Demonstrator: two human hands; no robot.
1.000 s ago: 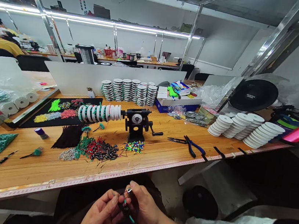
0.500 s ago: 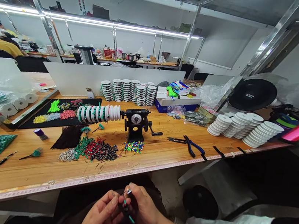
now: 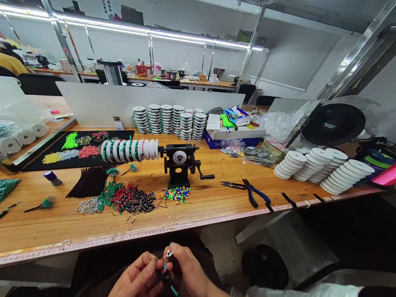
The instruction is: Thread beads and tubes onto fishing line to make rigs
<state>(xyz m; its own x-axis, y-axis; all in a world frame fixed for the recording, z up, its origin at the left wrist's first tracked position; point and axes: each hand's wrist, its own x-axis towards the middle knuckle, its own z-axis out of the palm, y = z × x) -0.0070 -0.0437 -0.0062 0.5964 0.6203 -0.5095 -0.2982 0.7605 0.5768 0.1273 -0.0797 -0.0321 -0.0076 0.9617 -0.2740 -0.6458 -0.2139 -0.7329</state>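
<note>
Below the table's front edge, my left hand point(image 3: 137, 280) and my right hand point(image 3: 189, 277) are close together. Fingertips of the left are pinched on the end of a thin dark strand. My right hand is closed around a strand with green pieces point(image 3: 177, 294), which trails from under its fingers toward the wrist. A small shiny silver piece point(image 3: 169, 254) shows at the right thumb; its kind is too small to make out. Fingers hide much of the strand between the hands.
On the wooden table point(image 3: 97, 233) lie piles of red, black and green small parts point(image 3: 132, 198) and colored beads point(image 3: 177, 193). A hand-crank winder point(image 3: 179, 160) carries white spools. Pliers point(image 3: 252, 193) lie right of it. Stacks of white spools point(image 3: 347, 177) stand farther right.
The view has shifted very slightly. Both hands keep nearly the same place and grip.
</note>
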